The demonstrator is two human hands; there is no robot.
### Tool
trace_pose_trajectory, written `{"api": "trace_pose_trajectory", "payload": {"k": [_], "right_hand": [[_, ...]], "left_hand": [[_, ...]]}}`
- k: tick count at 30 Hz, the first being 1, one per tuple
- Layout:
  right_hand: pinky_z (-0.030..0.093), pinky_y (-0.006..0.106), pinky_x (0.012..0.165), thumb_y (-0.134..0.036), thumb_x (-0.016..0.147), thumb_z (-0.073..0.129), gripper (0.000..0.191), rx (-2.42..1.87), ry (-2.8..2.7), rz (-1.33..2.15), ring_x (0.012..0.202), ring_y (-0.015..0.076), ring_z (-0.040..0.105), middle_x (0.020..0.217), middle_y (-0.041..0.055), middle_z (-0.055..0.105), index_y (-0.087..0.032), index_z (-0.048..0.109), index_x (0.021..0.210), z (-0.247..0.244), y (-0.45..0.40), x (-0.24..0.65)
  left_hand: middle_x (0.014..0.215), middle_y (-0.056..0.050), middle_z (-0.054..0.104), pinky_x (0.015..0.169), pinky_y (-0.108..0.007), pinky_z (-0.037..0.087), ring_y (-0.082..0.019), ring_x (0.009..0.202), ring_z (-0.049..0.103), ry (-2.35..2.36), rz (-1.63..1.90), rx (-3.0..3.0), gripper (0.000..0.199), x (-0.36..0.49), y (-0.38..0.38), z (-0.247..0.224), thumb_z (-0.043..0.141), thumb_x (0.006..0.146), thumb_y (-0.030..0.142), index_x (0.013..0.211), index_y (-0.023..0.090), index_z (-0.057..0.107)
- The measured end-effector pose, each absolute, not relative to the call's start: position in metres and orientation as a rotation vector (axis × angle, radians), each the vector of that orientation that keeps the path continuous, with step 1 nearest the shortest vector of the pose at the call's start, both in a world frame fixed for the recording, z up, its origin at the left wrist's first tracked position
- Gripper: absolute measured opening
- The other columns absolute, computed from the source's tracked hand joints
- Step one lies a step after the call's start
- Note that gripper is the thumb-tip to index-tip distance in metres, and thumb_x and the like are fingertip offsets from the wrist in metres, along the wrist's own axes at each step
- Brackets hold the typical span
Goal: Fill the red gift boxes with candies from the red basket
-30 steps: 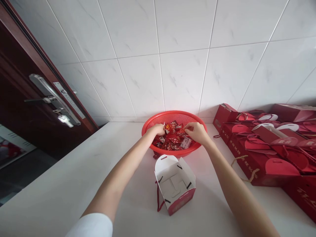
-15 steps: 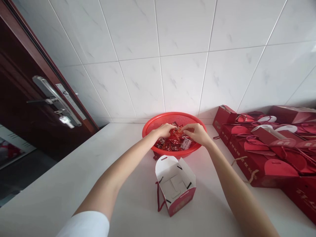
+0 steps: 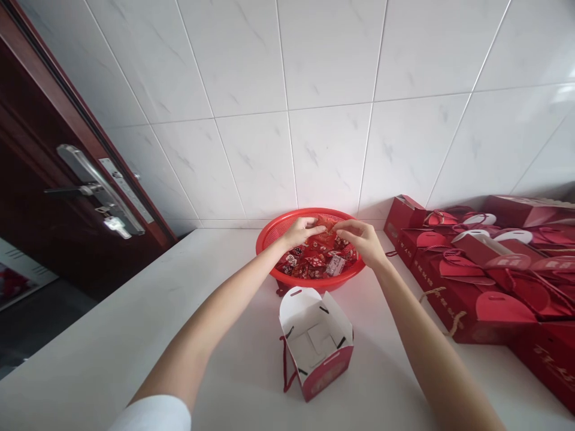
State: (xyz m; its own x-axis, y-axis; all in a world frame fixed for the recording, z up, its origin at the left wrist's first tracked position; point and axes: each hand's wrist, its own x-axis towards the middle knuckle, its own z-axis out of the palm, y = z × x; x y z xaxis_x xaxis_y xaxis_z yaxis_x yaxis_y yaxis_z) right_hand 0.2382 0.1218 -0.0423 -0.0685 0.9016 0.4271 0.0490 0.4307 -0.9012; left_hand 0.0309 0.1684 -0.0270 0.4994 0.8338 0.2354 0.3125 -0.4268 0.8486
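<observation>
A red plastic basket (image 3: 269, 236) with perforated sides stands near the wall and holds several wrapped candies (image 3: 314, 260), mostly red, one pale. Over its far part, a thin, see-through red bag (image 3: 327, 232) is stretched between my hands. My left hand (image 3: 300, 233) pinches its left side with thumb and fingers. On the other side, my right hand (image 3: 363, 238) grips the bag's edge between fingertips. Whether anything is inside the bag I cannot tell. In front of the basket sits an open red gift box (image 3: 330, 374) with a white interior, its flaps up and a red cord at its left.
Many red gift boxes (image 3: 449, 299) with cords and handles are packed together on the right of the white table (image 3: 215, 383). A tiled wall (image 3: 251, 161) rises behind. At left is a dark wooden door (image 3: 40, 114) with keys (image 3: 117, 225) in its lock.
Both hands have risen slightly from among the candies, and the red bag is now lifted and spread between them. The view has shifted slightly.
</observation>
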Motion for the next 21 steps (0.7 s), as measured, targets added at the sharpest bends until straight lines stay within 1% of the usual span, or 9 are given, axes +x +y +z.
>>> {"api": "trace_pose_trajectory", "payload": {"k": [3, 6, 8, 10, 12, 14, 17, 18, 21], "right_hand": [[0.056, 0.034, 0.078, -0.046, 0.072, 0.078, 0.039, -0.881, -1.356, 0.915, 0.091, 0.0212, 0.069, 0.102, 0.0072, 0.075, -0.021, 0.070, 0.100, -0.041, 0.122, 0.237], [0.057, 0.035, 0.079, -0.046, 0.065, 0.085, 0.045, -0.843, -1.273, 1.058, 0.091, 0.0229, 0.070, 0.100, 0.0074, 0.076, -0.020, 0.070, 0.098, -0.038, 0.119, 0.233], [0.057, 0.035, 0.077, -0.044, 0.062, 0.086, 0.043, -0.827, -1.194, 1.122, 0.085, 0.0228, 0.071, 0.091, 0.0056, 0.076, -0.019, 0.070, 0.092, -0.038, 0.119, 0.231], [0.056, 0.033, 0.070, -0.041, 0.060, 0.086, 0.038, -0.846, -1.111, 1.104, 0.075, 0.0205, 0.069, 0.080, 0.0023, 0.074, -0.019, 0.067, 0.085, -0.040, 0.121, 0.231], [0.053, 0.030, 0.063, -0.039, 0.060, 0.084, 0.035, -0.870, -1.036, 1.063, 0.067, 0.0173, 0.065, 0.072, -0.0014, 0.069, -0.021, 0.062, 0.079, -0.043, 0.126, 0.232], [0.050, 0.027, 0.058, -0.040, 0.062, 0.082, 0.034, -0.879, -0.967, 1.034, 0.063, 0.0150, 0.062, 0.068, -0.0039, 0.065, -0.022, 0.056, 0.075, -0.046, 0.131, 0.234], [0.050, 0.027, 0.058, -0.042, 0.064, 0.078, 0.035, -0.873, -0.905, 1.019, 0.063, 0.0148, 0.062, 0.068, -0.0044, 0.064, -0.023, 0.051, 0.075, -0.049, 0.136, 0.236], [0.051, 0.027, 0.058, -0.042, 0.064, 0.078, 0.034, -0.873, -0.897, 1.020, 0.063, 0.0150, 0.062, 0.069, -0.0042, 0.064, -0.023, 0.051, 0.075, -0.050, 0.136, 0.236], [0.050, 0.027, 0.058, -0.040, 0.063, 0.079, 0.034, -0.875, -0.886, 1.023, 0.062, 0.0149, 0.062, 0.069, -0.0041, 0.064, -0.023, 0.053, 0.076, -0.049, 0.137, 0.235]], "left_hand": [[0.101, -0.009, 0.073, 0.085, -0.033, 0.051, -0.022, 0.094, 0.065, 0.825, 1.014, 1.861, 0.043, 0.037, 0.163, -0.021, 0.069, 0.083, 0.051, 0.102, 0.012, 0.071], [0.102, -0.009, 0.074, 0.086, -0.033, 0.051, -0.023, 0.096, 0.067, 0.754, 0.977, 1.867, 0.039, 0.043, 0.160, -0.015, 0.070, 0.083, 0.046, 0.104, 0.013, 0.072], [0.107, -0.010, 0.074, 0.087, -0.033, 0.052, -0.023, 0.100, 0.068, 0.834, 0.855, 1.978, 0.035, 0.047, 0.163, -0.011, 0.062, 0.089, 0.040, 0.110, 0.014, 0.072], [0.114, -0.010, 0.074, 0.089, -0.032, 0.053, -0.022, 0.104, 0.068, 0.984, 0.714, 2.099, 0.035, 0.052, 0.172, -0.011, 0.048, 0.095, 0.031, 0.117, 0.015, 0.069], [0.113, -0.011, 0.074, 0.087, -0.030, 0.053, -0.020, 0.102, 0.069, 1.131, 0.580, 2.191, 0.038, 0.056, 0.185, -0.014, 0.040, 0.095, 0.022, 0.115, 0.014, 0.070], [0.104, -0.009, 0.076, 0.085, -0.029, 0.054, -0.020, 0.096, 0.071, 1.216, 0.433, 2.246, 0.031, 0.061, 0.198, -0.022, 0.045, 0.090, 0.017, 0.102, 0.014, 0.074], [0.093, -0.007, 0.078, 0.087, -0.031, 0.053, -0.024, 0.095, 0.071, 1.316, 0.182, 2.348, 0.011, 0.070, 0.208, -0.037, 0.064, 0.077, 0.015, 0.082, 0.017, 0.073], [0.094, -0.008, 0.078, 0.090, -0.033, 0.053, -0.026, 0.099, 0.071, 1.343, 0.118, 2.381, 0.009, 0.073, 0.209, -0.042, 0.068, 0.073, 0.013, 0.080, 0.017, 0.072], [0.107, -0.016, 0.076, 0.096, -0.040, 0.051, -0.033, 0.110, 0.068, 1.404, 0.006, 2.455, 0.018, 0.079, 0.206, -0.054, 0.071, 0.067, 0.009, 0.084, 0.016, 0.071]]}}
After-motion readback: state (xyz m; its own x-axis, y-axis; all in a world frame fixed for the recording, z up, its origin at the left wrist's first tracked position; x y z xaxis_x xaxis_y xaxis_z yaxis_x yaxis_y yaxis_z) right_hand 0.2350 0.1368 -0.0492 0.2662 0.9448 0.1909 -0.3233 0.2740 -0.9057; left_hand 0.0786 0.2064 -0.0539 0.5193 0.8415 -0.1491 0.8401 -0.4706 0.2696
